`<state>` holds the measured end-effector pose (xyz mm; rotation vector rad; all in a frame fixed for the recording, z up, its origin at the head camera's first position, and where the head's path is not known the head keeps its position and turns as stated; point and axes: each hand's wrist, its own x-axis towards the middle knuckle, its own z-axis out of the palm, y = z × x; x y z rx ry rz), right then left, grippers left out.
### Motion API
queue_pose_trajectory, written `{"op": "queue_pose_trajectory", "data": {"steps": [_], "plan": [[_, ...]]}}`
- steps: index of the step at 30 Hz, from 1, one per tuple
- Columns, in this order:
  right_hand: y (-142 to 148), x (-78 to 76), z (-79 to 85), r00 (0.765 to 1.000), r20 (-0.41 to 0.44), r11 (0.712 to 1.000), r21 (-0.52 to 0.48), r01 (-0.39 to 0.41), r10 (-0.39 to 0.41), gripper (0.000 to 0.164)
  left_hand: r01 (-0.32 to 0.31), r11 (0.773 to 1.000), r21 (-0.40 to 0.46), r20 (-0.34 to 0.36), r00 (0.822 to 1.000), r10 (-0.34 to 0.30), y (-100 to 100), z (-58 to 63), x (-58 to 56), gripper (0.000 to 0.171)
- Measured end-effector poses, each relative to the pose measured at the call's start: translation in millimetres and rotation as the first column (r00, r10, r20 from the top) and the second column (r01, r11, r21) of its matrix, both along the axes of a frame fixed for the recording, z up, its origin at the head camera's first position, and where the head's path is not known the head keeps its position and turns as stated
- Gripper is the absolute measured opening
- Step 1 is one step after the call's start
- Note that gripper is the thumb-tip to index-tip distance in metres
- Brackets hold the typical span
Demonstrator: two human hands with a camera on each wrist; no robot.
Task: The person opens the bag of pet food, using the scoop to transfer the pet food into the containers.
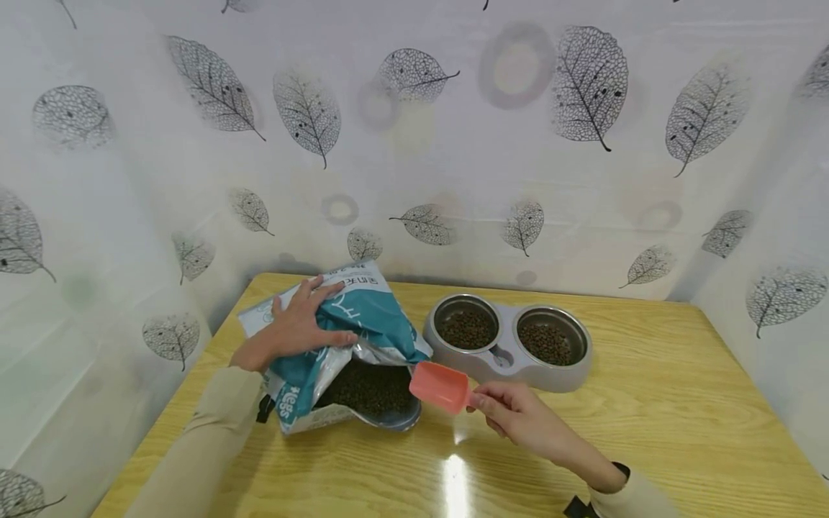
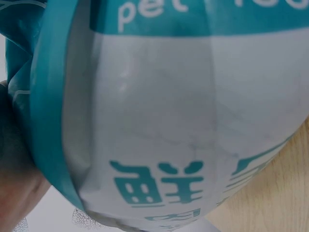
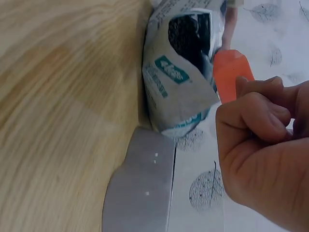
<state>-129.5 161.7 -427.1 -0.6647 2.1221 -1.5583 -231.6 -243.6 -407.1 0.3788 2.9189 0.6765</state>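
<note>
A teal and white pet food bag [image 1: 382, 313] lies on the table at the left, its mouth gaping toward the front right. Dark brown kibble [image 1: 365, 388] shows inside. My left hand [image 1: 294, 327] rests on top of the bag, fingers spread; in the left wrist view the bag's printed side [image 2: 154, 111] fills most of the picture. With curled fingers my right hand [image 1: 518, 417] grips the handle of a red-orange scoop [image 1: 440, 387], just right of the bag's mouth. No kibble shows in the scoop. From the right wrist, the scoop [image 3: 229, 70] overlaps the bag's edge.
Behind the scoop stands a grey double-bowl feeder [image 1: 550, 375], with kibble in both its left metal bowl [image 1: 466, 329] and its right one [image 1: 545, 344]. The wooden table [image 1: 680, 403] meets a leaf-patterned curtain [image 1: 453, 158] at the back and sides.
</note>
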Motion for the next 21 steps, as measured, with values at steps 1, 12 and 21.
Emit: {"op": "queue_pose_trajectory", "data": {"steps": [1, 12, 21], "plan": [[-3, 0.8, -0.8, 1.000, -0.004, 1.000, 0.002, -0.008, 0.008, 0.033, 0.001, 1.000, 0.001, 0.000, 1.000, -0.001, 0, -0.2, 0.1, 0.105], [-41, 7.8, -9.8, 0.988, -0.155, 0.983, 0.182, 0.028, 0.000, 0.033, -0.010, 1.000, 0.003, 0.005, 1.000, 0.010, 0, 1.5, 0.0, 0.105], [-74, 14.2, -7.8, 0.963, -0.266, 0.945, 0.303, 0.121, -0.038, 0.030, 0.001, 1.000, 0.001, 0.003, 1.000, -0.001, -1, 1.0, -0.9, 0.105]]}}
